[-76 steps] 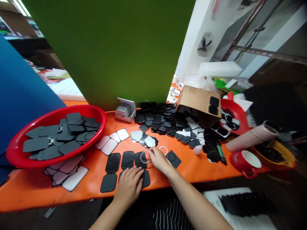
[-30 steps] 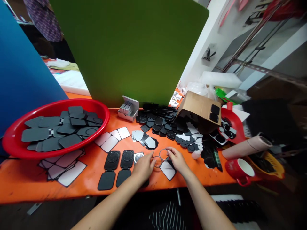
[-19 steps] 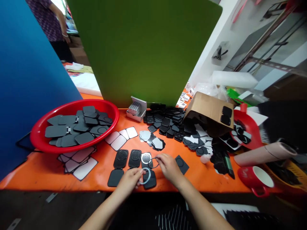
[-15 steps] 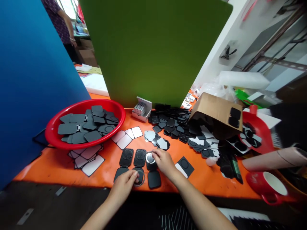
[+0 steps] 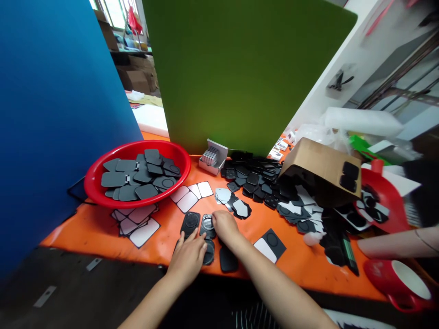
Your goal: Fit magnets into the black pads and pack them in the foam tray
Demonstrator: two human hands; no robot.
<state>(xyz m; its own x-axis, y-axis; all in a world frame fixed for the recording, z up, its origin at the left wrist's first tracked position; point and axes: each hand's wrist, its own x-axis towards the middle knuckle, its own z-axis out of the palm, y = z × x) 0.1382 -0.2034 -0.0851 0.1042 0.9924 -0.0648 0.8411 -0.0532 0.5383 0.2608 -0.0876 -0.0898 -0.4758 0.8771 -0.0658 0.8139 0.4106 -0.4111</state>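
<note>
Black hinged folding pads lie unfolded in a row at the table's front edge. The left pad (image 5: 190, 223) has a round mark on its upper panel. A silvery gridded disc (image 5: 207, 222) lies on the middle pad's upper panel. My left hand (image 5: 189, 257) rests over the lower panels with fingers spread, covering much of them. Beside its fingertips, a clear round film (image 5: 208, 257) shows on the middle pad's lower panel. My right hand (image 5: 226, 227) has its fingers pressed together at the disc's right edge; what they hold is hidden. Below it is the right pad's lower panel (image 5: 228, 260).
A red basin (image 5: 92, 194) of grey pads stands at left, above white-faced sheets (image 5: 144, 233). Black pads (image 5: 254, 178) are heaped behind, near a small white box (image 5: 214, 167). At right are a cardboard box (image 5: 322, 160), a small bottle (image 5: 313, 238) and a red mug (image 5: 394, 278).
My right hand has moved from the right pad to the middle one. My left hand has opened out and left the clear round film on the lower panel. The view has shifted.
</note>
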